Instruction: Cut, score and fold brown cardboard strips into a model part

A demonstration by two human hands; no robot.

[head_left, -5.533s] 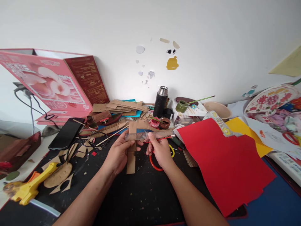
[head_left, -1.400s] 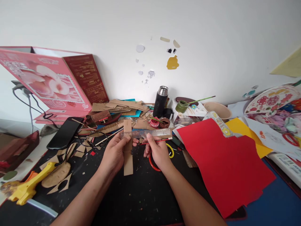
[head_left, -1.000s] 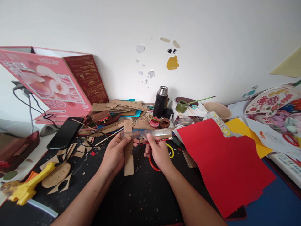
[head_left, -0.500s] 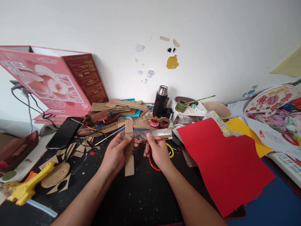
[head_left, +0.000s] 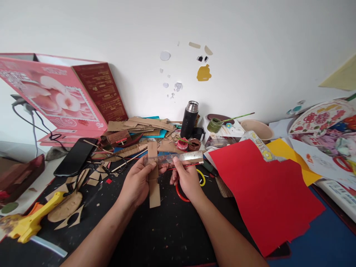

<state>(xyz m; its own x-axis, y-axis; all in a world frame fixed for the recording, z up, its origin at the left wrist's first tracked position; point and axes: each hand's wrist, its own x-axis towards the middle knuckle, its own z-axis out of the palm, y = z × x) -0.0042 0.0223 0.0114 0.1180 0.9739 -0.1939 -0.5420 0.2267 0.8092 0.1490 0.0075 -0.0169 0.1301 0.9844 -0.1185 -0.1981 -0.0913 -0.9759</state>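
In the middle of the head view, my left hand (head_left: 138, 180) pinches an upright cardboard strip (head_left: 155, 193) with its thumb, along with the near end of a clear ruler. My right hand (head_left: 189, 181) is closed on the other end of the clear ruler (head_left: 191, 156), thumb on top. The ruler crosses the strip roughly at right angles. A thin red and dark stick, perhaps a pencil (head_left: 198, 163), runs under the ruler's lower edge by my right hand. Scissors with a red handle loop (head_left: 182, 194) and a yellow one show below and beside the right hand, partly hidden.
A yellow glue gun (head_left: 39, 217), a phone (head_left: 75, 157) and cardboard scraps (head_left: 96, 176) lie left. Behind stand a black flask (head_left: 189, 120), paint jars (head_left: 194, 145) and piled cardboard (head_left: 139, 124). Red paper (head_left: 264, 189) covers the right side; a pink box (head_left: 63, 96) leans at back left.
The lower end of the cardboard strip has swung slightly to the right. Both hands keep their grip in nearly the same place.
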